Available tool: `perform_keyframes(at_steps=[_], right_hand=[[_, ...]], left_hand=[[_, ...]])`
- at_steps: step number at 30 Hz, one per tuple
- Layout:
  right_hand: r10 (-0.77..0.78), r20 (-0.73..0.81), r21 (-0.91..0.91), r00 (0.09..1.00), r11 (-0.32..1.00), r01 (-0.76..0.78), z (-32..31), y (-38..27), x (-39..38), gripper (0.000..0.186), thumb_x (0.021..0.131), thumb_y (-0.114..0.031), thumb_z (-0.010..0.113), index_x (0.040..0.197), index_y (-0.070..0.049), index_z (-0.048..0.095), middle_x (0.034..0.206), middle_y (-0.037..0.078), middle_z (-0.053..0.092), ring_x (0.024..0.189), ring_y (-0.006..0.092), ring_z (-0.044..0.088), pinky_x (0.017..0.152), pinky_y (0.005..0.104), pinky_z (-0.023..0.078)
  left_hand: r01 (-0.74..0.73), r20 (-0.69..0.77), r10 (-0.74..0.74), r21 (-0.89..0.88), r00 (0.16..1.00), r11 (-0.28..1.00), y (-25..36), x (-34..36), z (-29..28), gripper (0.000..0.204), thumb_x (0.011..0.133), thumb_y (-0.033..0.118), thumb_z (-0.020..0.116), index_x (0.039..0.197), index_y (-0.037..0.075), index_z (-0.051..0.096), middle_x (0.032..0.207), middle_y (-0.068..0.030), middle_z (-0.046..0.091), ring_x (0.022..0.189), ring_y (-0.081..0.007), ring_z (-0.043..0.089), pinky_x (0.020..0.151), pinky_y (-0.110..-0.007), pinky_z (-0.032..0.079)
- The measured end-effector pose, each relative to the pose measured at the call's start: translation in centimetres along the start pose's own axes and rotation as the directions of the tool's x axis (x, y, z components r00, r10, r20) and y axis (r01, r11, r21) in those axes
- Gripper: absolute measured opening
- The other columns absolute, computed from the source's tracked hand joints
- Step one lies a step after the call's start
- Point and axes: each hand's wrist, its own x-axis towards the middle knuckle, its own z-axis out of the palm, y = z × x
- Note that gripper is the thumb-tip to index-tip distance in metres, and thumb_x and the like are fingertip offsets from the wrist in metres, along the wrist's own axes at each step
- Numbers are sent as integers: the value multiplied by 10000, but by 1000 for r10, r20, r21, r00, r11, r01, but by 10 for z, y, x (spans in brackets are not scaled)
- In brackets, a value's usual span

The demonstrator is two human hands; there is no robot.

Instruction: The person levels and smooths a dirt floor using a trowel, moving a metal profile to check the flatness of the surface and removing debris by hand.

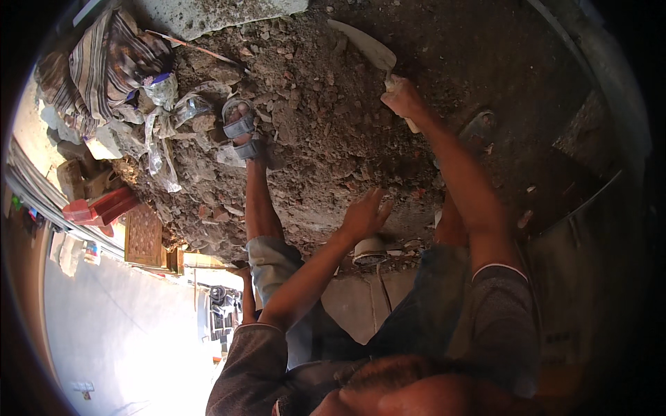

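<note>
My right hand [404,99] is closed around the handle of a pointed trowel [368,45]. The trowel's pale, broad blade lies low against dark soil, pointing to the far left. Nearer to me, my left hand [365,216] is held over the rubble [312,149] with nothing in it and its fingers apart. A round, whitish cup-like object [370,251] is just below that hand. Broken bits of brick, stones and loose earth cover the ground between my legs and the trowel.
My sandaled foot [240,128] stands on the rubble at left. Beyond it are a striped cloth [104,62], crumpled clear plastic [163,163] and a thin stick [201,48]. A pale slab [215,14] edges the far side. Left are a red object [104,208] and a wooden panel [143,236].
</note>
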Motion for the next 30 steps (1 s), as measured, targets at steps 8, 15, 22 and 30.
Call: perform_keyframes(at_steps=[8,15,22,30], right_hand=[[-36,347,-397,937,900,181,-96,-7,-36,576,716,-141,597,1257,-13,446,1079,243,569,1004,347,561,845,392,467],[78,342,-85,937,995,-52,0,40,-38,621,708,-148,615,1275,9,418,1081,242,574,989,298,581,768,403,478],[-139,159,-61,977,987,151,-52,40,-61,557,748,-184,590,1259,-12,448,1023,208,606,921,331,596,814,412,472],[140,192,-115,971,986,-120,-5,91,-74,635,695,-217,634,1241,40,439,1055,258,576,975,367,574,836,407,468]], left_hand=[[-15,-55,15,3,998,1000,0,6,-12,414,890,347,453,1164,37,444,1122,-213,513,1020,-399,505,847,-455,410],[-11,-27,12,19,1000,1000,-7,5,3,414,892,343,446,1175,40,442,1138,-211,510,1050,-390,494,862,-450,406],[15,-5,-15,-9,1000,1000,-12,4,-2,417,892,338,443,1192,48,436,1163,-215,495,1059,-385,492,865,-446,402],[-32,-80,35,42,996,999,-14,6,3,397,881,322,453,1152,31,440,1142,-205,501,931,-385,556,801,-484,430]])
